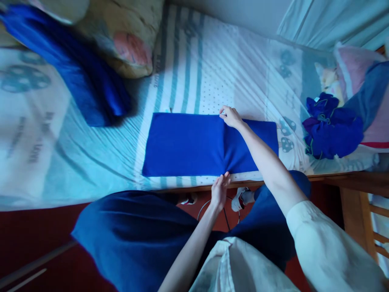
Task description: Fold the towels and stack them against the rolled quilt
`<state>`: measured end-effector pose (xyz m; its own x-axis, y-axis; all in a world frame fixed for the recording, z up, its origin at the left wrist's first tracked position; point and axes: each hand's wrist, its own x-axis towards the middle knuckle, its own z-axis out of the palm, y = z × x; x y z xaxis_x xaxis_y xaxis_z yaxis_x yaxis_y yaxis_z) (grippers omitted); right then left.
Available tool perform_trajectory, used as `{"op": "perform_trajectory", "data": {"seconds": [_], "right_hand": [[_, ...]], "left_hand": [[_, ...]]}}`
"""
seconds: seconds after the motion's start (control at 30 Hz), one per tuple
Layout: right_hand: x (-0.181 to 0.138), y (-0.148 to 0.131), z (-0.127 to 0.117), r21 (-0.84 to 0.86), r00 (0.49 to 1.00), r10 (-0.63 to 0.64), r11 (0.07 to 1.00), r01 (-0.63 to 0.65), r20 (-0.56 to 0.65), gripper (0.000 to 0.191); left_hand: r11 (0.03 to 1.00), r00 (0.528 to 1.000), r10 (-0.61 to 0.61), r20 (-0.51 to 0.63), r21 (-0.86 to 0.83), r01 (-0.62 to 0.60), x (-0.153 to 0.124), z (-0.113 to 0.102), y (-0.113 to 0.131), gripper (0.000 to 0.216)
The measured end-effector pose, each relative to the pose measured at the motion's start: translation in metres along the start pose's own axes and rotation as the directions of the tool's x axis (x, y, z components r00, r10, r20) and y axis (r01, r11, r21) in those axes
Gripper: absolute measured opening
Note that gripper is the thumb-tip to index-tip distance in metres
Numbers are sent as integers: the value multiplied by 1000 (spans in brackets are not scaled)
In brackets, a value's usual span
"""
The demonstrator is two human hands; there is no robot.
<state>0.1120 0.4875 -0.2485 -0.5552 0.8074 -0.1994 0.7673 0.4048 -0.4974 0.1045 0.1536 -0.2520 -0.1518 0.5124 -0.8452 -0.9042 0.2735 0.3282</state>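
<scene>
A royal-blue cloth (185, 144), a flat rectangle, lies lengthwise along the bed's near edge. Midway along its near edge, my left hand (221, 190) has its fingers pressed together on the fabric. Across from it, at the far edge, my right hand (231, 117) pinches the cloth between thumb and fingers. A raised crease runs between the two hands, with small wrinkles fanning out near the left one. The fingertips are partly hidden at both edges.
The bed (100, 156) has a patterned light-blue sheet. Long folded blue fabric (79, 69) and a cushion (130, 44) are at left. Bunched blue cloths (334, 129) lie at right beside a pink pillow (352, 65). A wooden frame (355, 211) borders the right.
</scene>
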Motion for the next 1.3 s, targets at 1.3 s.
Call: {"op": "perform_trajectory", "data": {"seconds": [1.3], "right_hand": [[-303,-89,-248,748,839,133,541,385,-527,55]], "left_hand": [[188,327,876,353,375,-908,-211,101,271,71]]}}
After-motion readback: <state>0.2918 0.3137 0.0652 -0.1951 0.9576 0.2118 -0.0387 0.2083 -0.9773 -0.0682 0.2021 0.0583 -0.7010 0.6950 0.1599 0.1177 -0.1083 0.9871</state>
